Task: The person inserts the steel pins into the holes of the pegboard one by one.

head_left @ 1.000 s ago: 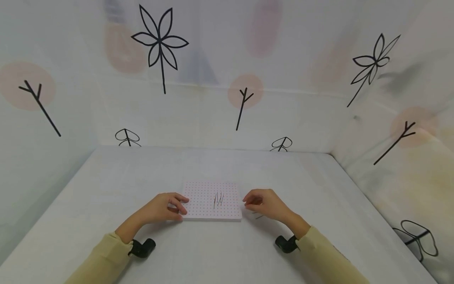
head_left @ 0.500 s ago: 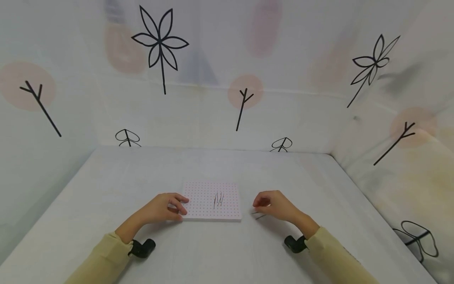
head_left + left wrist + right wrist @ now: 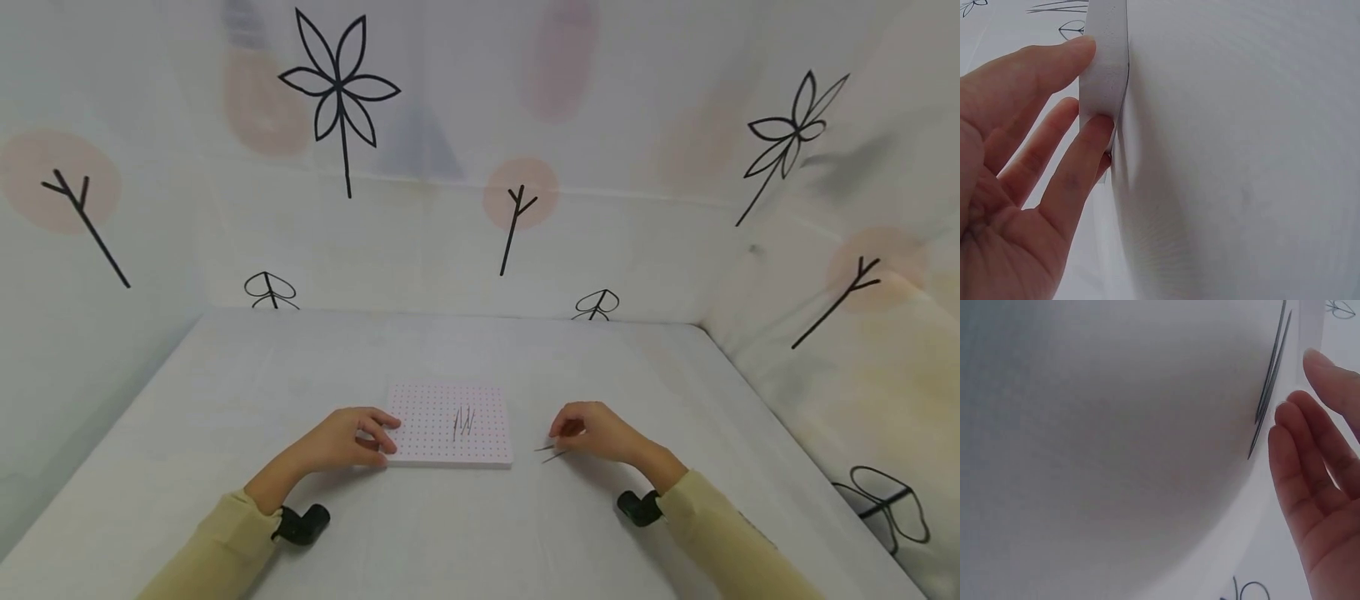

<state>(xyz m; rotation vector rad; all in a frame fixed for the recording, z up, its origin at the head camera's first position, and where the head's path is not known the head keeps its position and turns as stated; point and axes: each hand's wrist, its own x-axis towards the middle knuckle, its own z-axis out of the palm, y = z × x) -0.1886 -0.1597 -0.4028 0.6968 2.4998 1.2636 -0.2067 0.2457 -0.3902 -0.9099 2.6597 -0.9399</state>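
Note:
A flat white board with rows of dots lies on the table. Several thin dark needles stand upright in its right half. My left hand holds the board by its near left corner. In the left wrist view, the thumb and a finger touch the board's side. To the right of the board, my right hand is low over the table with loosely curved fingers and nothing between thumb and fingertips. Beside its fingertips, loose grey needles with pointed ends lie on the table.
The white tabletop stretches around the board. Cloth walls printed with plant drawings rise behind the table and at both sides. A black wrist camera sits on the left wrist, another black camera on the right.
My right hand has moved right, away from the board's edge, and the loose needles beside it show more fully. The left hand and the board have stayed put.

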